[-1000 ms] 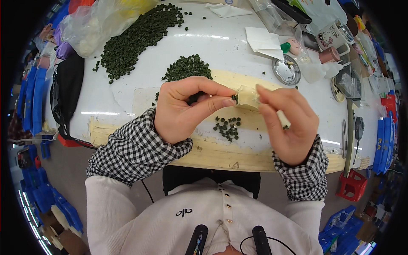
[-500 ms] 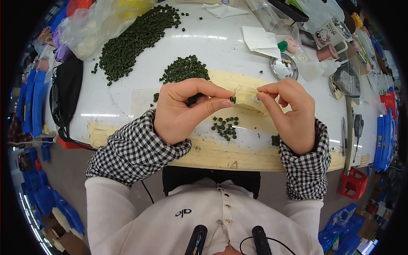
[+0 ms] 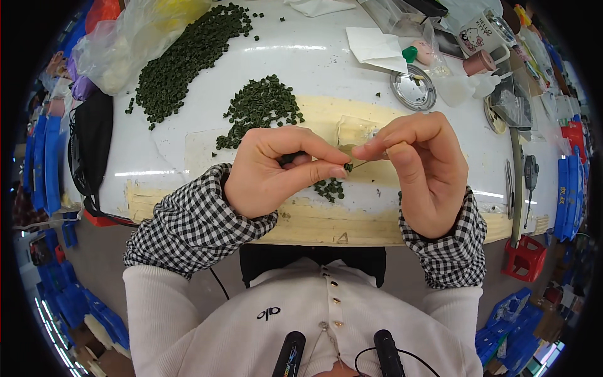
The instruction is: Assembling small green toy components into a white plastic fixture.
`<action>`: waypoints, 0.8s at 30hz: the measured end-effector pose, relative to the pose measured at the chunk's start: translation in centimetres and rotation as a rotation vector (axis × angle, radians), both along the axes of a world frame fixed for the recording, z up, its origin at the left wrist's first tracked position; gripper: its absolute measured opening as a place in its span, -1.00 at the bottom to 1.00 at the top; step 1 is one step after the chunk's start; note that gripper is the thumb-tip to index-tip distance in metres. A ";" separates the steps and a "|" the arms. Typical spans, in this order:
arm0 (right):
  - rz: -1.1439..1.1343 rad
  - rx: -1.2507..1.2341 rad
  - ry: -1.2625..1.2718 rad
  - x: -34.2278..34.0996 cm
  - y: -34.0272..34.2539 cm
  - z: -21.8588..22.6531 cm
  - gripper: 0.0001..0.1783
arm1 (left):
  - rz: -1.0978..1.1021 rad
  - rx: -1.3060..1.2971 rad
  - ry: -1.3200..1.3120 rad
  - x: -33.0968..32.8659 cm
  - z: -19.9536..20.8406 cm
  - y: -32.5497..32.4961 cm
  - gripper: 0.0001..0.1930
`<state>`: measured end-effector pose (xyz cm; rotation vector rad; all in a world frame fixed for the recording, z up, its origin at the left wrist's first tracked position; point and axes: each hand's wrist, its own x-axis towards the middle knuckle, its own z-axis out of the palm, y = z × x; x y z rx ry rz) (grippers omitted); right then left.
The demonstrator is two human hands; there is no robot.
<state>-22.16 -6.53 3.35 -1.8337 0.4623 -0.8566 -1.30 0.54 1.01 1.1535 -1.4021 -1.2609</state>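
Note:
My left hand [image 3: 276, 166] is closed, pinching a small dark green piece [image 3: 348, 168] between thumb and index finger. From that piece a thin needle-like rod [image 3: 360, 164] runs to the curled fingers of my right hand [image 3: 427, 169], which appear closed on its other end. Under my hands lies a small group of loose green pieces [image 3: 329, 189]. A bigger pile of the same green pieces [image 3: 264, 103] spreads just beyond my left hand. Behind my fingertips a pale yellow pad [image 3: 353, 131] rests on the table.
A long heap of green pieces [image 3: 188, 60] stretches along the far left beside plastic bags [image 3: 122, 53]. On the right are a round metal lid [image 3: 412, 89], white paper [image 3: 375, 49], a mug [image 3: 482, 34] and a thread spool [image 3: 479, 63]. A wooden strip [image 3: 314, 227] edges the white table.
The right hand has come left and turned, its fingertips now close to the left hand's. A thin rod shows between them. The whole view has shifted slightly.

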 end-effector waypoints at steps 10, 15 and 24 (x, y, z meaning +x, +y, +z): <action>-0.016 0.007 -0.063 0.2 0.0 -0.7 -0.85 | -0.005 -0.009 0.022 -0.1 -0.1 -0.1 -0.86; -0.085 0.035 -0.130 0.3 0.0 -0.5 -0.86 | 0.001 -0.009 0.014 -0.1 -0.1 -0.1 -0.86; -0.380 -0.592 0.430 -0.1 -1.9 -1.0 -0.84 | 0.049 0.010 -0.001 0.2 0.0 -0.1 -0.87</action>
